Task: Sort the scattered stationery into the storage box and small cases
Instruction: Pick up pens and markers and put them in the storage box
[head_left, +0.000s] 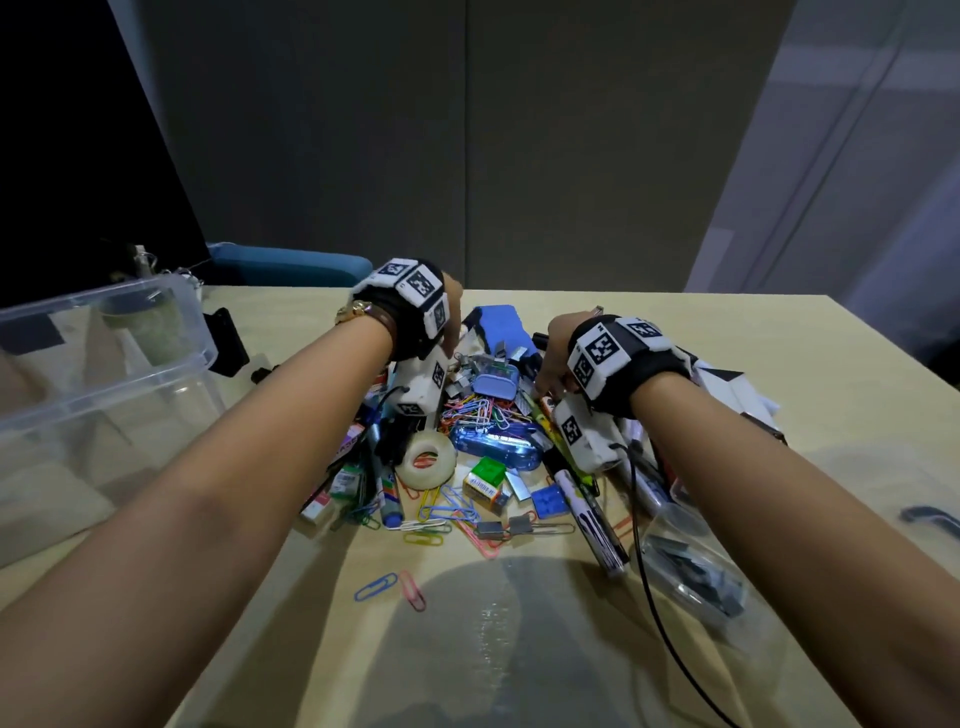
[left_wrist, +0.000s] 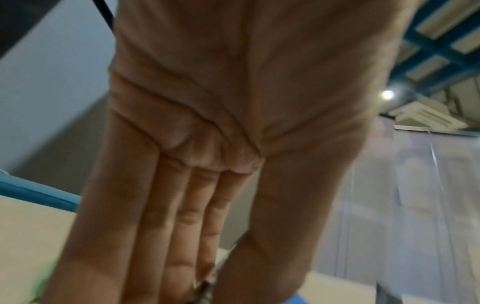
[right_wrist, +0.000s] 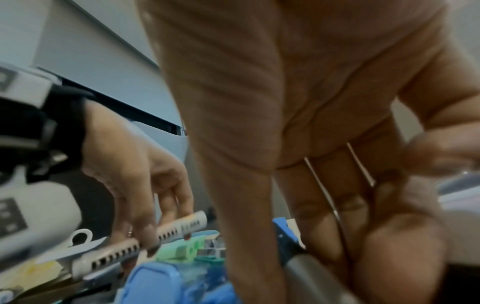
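From the head view, both hands are reaching down into the far side of a stationery pile (head_left: 467, 441) that is lying in the middle of the table (head_left: 675, 364). The left hand (head_left: 451, 317) is dipping its fingers toward the far left of the heap, and the right hand (head_left: 556, 358) is working at the far right, beside a small blue case (head_left: 496, 387). The clear storage box (head_left: 104, 374) is standing open and well apart at the left edge, and a roll of tape (head_left: 426, 460) and loose paper clips (head_left: 470, 410) are lying nearer the person. This looks like an early picking step, with almost everything still waiting to be sorted.

In the left wrist view, the left hand (left_wrist: 207, 164) is showing its fingers (left_wrist: 145, 205) straight and pressed side by side, pointing down; the tips are blurred, so I cannot tell what they are touching.

In the right wrist view, the left hand (right_wrist: 135, 174) is pinching a white slotted strip (right_wrist: 145, 240) between thumb and fingertips. The right hand (right_wrist: 298, 123) is curling its fingers (right_wrist: 319, 222) down around something grey, but whether it is actually gripping it I cannot tell. The next move probably calls for lifting the strip free without dragging neighbours along, then carrying it left to the box or a fitting case
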